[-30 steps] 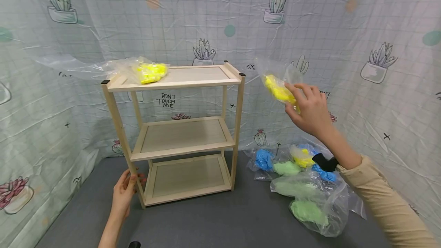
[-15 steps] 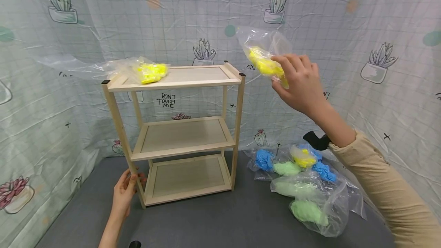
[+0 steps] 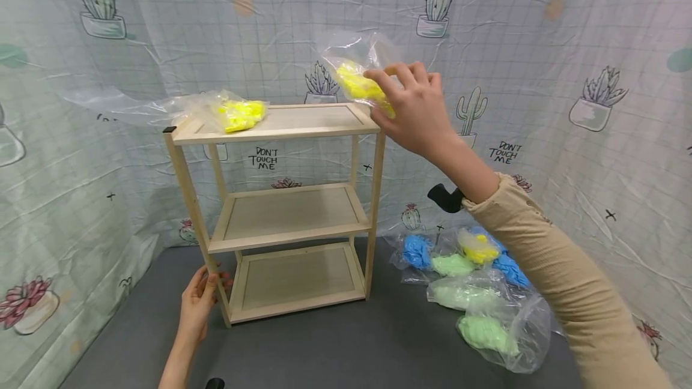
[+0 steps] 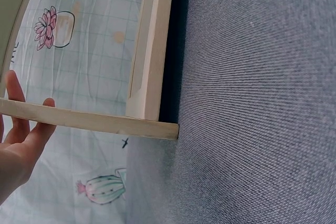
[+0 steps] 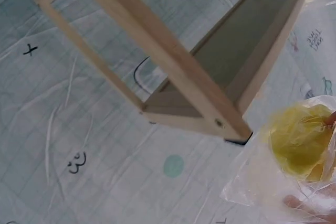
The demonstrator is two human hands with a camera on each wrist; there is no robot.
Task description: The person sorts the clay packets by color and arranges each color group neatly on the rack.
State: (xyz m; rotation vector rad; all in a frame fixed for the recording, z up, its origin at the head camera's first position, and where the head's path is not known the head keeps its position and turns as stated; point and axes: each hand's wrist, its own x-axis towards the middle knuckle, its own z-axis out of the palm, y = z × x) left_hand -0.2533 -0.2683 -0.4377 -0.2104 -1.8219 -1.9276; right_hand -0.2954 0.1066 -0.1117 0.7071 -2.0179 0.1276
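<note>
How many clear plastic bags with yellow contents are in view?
3: one on the wooden shelf unit's top shelf at left, one held in the right hand above the top's right end, one in the floor pile; more may be hidden there.

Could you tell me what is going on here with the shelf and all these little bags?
A person is handling a three-tier wooden shelf on a grey floor. The right hand holds a clear bag of yellow stuff up at the right end of the top tier, not set down. The left hand grips the shelf's front left leg near the floor. Another yellow bag lies on the top tier. A heap of blue, green and yellow bags sits on the floor to the right.
</note>
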